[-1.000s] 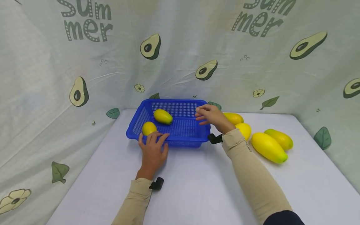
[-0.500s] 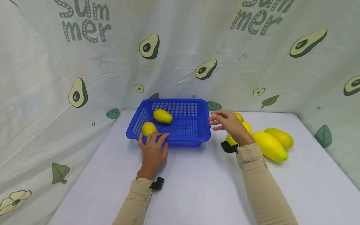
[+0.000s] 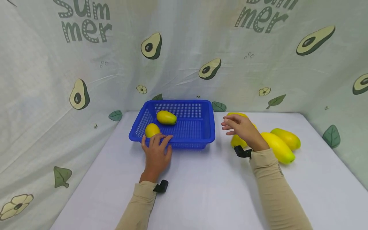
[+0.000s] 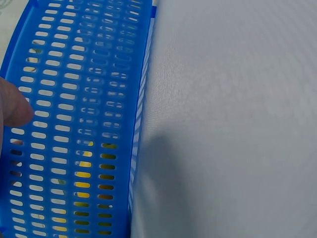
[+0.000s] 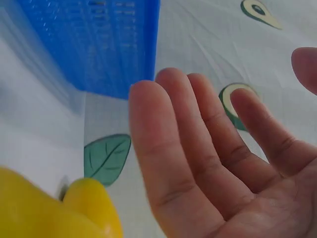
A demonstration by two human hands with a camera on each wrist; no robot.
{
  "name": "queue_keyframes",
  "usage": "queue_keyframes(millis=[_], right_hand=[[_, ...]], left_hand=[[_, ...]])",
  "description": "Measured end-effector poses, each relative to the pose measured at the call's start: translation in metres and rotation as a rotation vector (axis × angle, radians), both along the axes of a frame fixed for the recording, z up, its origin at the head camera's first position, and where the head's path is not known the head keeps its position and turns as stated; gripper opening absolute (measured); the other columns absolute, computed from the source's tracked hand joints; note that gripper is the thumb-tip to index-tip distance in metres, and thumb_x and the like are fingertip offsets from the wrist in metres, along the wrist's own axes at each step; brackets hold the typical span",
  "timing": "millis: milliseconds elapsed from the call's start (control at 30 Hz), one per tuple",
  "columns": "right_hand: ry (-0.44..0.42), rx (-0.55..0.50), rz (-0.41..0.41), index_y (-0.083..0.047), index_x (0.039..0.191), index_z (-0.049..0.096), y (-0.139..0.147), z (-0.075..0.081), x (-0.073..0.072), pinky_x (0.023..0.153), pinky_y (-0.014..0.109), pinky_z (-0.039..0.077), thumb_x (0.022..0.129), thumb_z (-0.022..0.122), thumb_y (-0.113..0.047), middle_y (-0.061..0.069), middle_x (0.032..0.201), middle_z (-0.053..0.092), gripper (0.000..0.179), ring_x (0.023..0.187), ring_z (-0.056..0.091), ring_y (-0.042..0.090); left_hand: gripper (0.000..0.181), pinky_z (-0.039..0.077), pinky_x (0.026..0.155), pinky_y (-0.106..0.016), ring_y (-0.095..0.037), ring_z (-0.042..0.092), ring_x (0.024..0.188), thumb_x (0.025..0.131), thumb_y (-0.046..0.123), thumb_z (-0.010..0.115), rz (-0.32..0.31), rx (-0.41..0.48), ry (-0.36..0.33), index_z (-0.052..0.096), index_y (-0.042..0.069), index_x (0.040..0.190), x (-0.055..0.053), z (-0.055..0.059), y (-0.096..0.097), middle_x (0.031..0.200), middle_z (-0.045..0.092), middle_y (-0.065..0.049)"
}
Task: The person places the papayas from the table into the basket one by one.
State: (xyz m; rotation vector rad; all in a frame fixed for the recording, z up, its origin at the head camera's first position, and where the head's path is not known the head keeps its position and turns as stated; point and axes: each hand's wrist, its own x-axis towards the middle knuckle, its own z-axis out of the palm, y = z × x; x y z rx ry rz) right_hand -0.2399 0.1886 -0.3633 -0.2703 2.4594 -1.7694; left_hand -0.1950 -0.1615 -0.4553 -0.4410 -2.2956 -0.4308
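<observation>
A blue slotted plastic basket (image 3: 188,127) stands at the back of the table with two yellow mangoes inside, one mango (image 3: 166,118) near its back wall and another mango (image 3: 152,130) at the front left. My left hand (image 3: 156,156) holds the basket's front rim; in the left wrist view the thumb (image 4: 16,105) lies against the slotted outer wall. My right hand (image 3: 242,130) hovers right of the basket, fingers loosely extended, holding nothing. Behind and below it, a mango (image 3: 238,141) is partly hidden. In the right wrist view the palm and fingers (image 5: 158,144) show bare.
Right of my right hand lie a large yellow mango (image 3: 278,148) and a smaller mango (image 3: 287,138), touching or nearly so. Several fruits are grouped there. A white table (image 3: 198,188) runs to a printed cloth backdrop (image 3: 178,48) behind the basket.
My right hand has moved right, from over the basket's right side to beside the mangoes outside it. The left hand stays on the front rim, and the basket keeps its place.
</observation>
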Motion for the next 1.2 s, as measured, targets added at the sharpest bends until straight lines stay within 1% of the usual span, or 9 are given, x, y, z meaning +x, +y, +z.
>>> queue_keyframes(millis=[133,300,467,567,667,733,933,1067,1200], right_hand=[[0.032,0.005,-0.034,0.000,0.137,0.051,0.008,0.001,0.003,0.090,0.042,0.055,0.101,0.058,-0.039,0.022,0.128,0.061,0.053,0.112,0.064,0.035],[0.022,0.058,-0.074,-0.001,0.138,0.052,0.022,0.001,0.010,0.091,0.042,0.055,0.100,0.057,-0.046,0.020,0.128,0.061,0.059,0.106,0.065,0.026],[0.024,0.121,-0.100,0.001,0.139,0.049,0.036,-0.002,0.013,0.089,0.037,0.056,0.101,0.054,-0.047,0.024,0.130,0.057,0.062,0.111,0.063,0.033],[0.021,0.187,-0.124,0.000,0.141,0.048,0.042,-0.002,0.013,0.091,0.040,0.055,0.100,0.052,-0.051,0.024,0.131,0.056,0.065,0.115,0.061,0.036],[0.004,0.251,-0.158,-0.001,0.142,0.046,0.045,-0.001,0.012,0.094,0.046,0.053,0.099,0.050,-0.056,0.023,0.133,0.054,0.070,0.116,0.060,0.037],[0.007,0.290,-0.181,-0.001,0.144,0.045,0.048,-0.001,0.011,0.096,0.051,0.051,0.100,0.049,-0.056,0.025,0.135,0.053,0.070,0.117,0.059,0.039],[0.083,0.528,-0.282,0.000,0.143,0.046,0.053,-0.006,0.010,0.096,0.060,0.045,0.101,0.047,-0.052,0.028,0.134,0.053,0.067,0.118,0.052,0.044],[0.114,0.628,-0.283,0.002,0.142,0.047,0.055,-0.012,0.008,0.095,0.062,0.043,0.100,0.048,-0.052,0.030,0.131,0.053,0.069,0.113,0.051,0.045],[0.127,0.695,-0.284,0.004,0.142,0.047,0.056,-0.019,0.007,0.094,0.065,0.042,0.097,0.051,-0.057,0.035,0.132,0.047,0.075,0.111,0.048,0.048]], left_hand=[[0.033,0.005,0.112,-0.068,-0.029,0.049,0.125,0.090,0.016,0.067,0.005,0.004,-0.004,0.071,0.018,0.124,-0.002,0.000,0.001,0.119,0.062,-0.008],[0.034,0.003,0.112,-0.067,-0.029,0.049,0.125,0.090,0.016,0.068,0.003,0.015,-0.017,0.071,0.018,0.123,0.000,-0.002,0.004,0.119,0.062,-0.008],[0.033,0.005,0.111,-0.069,-0.029,0.049,0.125,0.090,0.017,0.067,0.005,0.011,-0.024,0.071,0.018,0.123,0.003,-0.003,0.004,0.119,0.062,-0.008],[0.033,0.007,0.111,-0.070,-0.029,0.049,0.125,0.091,0.017,0.067,0.011,0.005,-0.027,0.071,0.018,0.123,0.005,-0.002,0.003,0.119,0.062,-0.007],[0.033,0.007,0.111,-0.070,-0.029,0.049,0.125,0.091,0.017,0.066,0.012,-0.001,-0.030,0.071,0.018,0.124,0.005,-0.001,0.002,0.119,0.062,-0.008],[0.033,0.008,0.110,-0.070,-0.029,0.049,0.124,0.091,0.017,0.067,0.009,-0.002,-0.017,0.071,0.017,0.124,0.004,0.000,0.001,0.119,0.062,-0.008],[0.033,0.008,0.110,-0.071,-0.030,0.051,0.122,0.089,0.016,0.068,-0.007,0.007,0.019,0.071,0.017,0.122,0.000,0.000,0.000,0.117,0.062,-0.008],[0.034,0.006,0.111,-0.070,-0.030,0.050,0.123,0.089,0.016,0.068,-0.002,0.007,0.006,0.071,0.017,0.123,0.000,0.000,-0.001,0.118,0.062,-0.009],[0.034,0.006,0.111,-0.069,-0.030,0.050,0.124,0.089,0.016,0.069,0.000,0.005,0.001,0.071,0.017,0.123,0.001,-0.001,-0.002,0.118,0.062,-0.008]])
